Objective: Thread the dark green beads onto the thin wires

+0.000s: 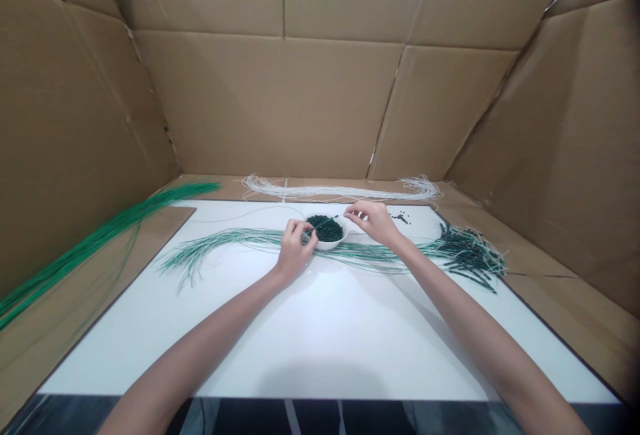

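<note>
A small white bowl [331,244] sits on a white board [310,335], filled with dark green beads [325,228]. Above the bowl, a thin strand [325,223] runs between my hands. My left hand [296,249] is pinching it at the bowl's near left rim. My right hand [373,221] holds the other end between thumb and forefinger, just right of the bowl. Under both hands, a long spread of thin green-and-white strands [240,245] crosses the board. Its right end is a tangle of beaded strands [470,258].
A loop of white cords [340,189] lies along the board's far edge on brown cardboard. A green bundle of strands [105,238] lies on the cardboard at left. A few loose beads [400,219] sit on the board. Cardboard walls surround the space.
</note>
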The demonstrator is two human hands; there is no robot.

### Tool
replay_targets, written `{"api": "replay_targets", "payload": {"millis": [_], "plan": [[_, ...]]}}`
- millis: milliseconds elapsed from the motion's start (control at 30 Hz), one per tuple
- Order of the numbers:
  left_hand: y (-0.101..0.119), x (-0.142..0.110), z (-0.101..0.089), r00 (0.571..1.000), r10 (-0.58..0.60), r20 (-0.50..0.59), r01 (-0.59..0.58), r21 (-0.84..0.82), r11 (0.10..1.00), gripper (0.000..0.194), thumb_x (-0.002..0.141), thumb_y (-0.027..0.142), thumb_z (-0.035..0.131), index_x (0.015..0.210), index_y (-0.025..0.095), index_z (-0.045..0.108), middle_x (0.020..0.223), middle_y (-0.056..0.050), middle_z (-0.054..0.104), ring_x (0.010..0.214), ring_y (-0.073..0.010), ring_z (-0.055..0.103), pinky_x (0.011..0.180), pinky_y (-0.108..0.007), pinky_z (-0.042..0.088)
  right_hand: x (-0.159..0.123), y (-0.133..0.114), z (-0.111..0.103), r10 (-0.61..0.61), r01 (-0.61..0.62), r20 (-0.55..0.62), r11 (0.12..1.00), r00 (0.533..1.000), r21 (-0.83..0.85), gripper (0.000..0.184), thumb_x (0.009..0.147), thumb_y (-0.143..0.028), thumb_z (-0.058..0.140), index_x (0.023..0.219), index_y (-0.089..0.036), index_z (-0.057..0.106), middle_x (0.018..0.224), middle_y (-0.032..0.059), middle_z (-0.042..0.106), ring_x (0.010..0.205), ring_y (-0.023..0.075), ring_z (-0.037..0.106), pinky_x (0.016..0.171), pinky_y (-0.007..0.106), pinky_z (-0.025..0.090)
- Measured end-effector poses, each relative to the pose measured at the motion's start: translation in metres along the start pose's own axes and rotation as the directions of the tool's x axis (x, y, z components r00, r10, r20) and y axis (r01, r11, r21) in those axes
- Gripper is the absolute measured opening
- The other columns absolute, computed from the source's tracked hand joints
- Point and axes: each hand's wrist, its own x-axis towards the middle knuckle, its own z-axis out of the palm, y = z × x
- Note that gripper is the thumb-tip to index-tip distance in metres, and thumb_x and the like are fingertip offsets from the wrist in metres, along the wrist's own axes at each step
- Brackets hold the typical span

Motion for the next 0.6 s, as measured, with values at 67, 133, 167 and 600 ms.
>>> {"api": "replay_targets", "payload": {"millis": [67,133,167,600], "plan": [[-0.0002,-0.0001,0.0001,1.000,0.009,-0.004,-0.009,-0.004,1.000,0.007,0.076,0.020,0.050,0.081,0.017,0.053,0.079,0.000,0.045,0.052,-0.0041,0.041,0.055,-0.019,0.039,-0.0002,0.0002,0.0005,-0.006,0.006,-0.001,1.000,1.000,-0.004,0.019,0.077,-0.030,0.050,0.071,-0.018,0.063,0.070,0.0028,0.063,0.054,0.0114,0.054,0.056,0.023,0.042],[-0.0001,0.0000,-0.0002,1.000,0.016,-0.003,-0.016,-0.008,1.000,0.007,0.075,0.020,0.050,0.080,0.017,0.053,0.078,0.000,0.045,0.052,-0.0042,0.041,0.055,-0.019,0.039,-0.0003,0.0005,0.0010,-0.008,0.008,-0.004,1.000,1.000,-0.007,0.019,0.077,-0.030,0.049,0.071,-0.018,0.063,0.069,0.0028,0.063,0.054,0.0113,0.054,0.056,0.023,0.042],[0.0001,0.0001,-0.0004,1.000,0.016,0.000,-0.016,-0.008,1.000,0.007,0.075,0.020,0.050,0.080,0.017,0.053,0.078,0.000,0.045,0.052,-0.0042,0.041,0.055,-0.019,0.039,-0.0004,0.0005,0.0012,-0.007,0.007,-0.004,1.000,1.000,-0.007,0.019,0.077,-0.030,0.050,0.071,-0.018,0.063,0.069,0.0027,0.063,0.054,0.0112,0.054,0.056,0.023,0.042],[-0.0020,-0.0001,0.0007,0.999,0.020,-0.031,-0.019,0.041,0.999,0.012,0.074,0.018,0.050,0.084,0.018,0.056,0.078,-0.001,0.044,0.065,-0.0081,0.048,0.063,-0.020,0.042,-0.0011,-0.0010,0.0026,-0.003,0.003,0.011,1.000,1.000,-0.017,0.017,0.077,-0.029,0.050,0.072,-0.018,0.062,0.070,0.0023,0.063,0.054,0.0109,0.053,0.057,0.023,0.041]]}}
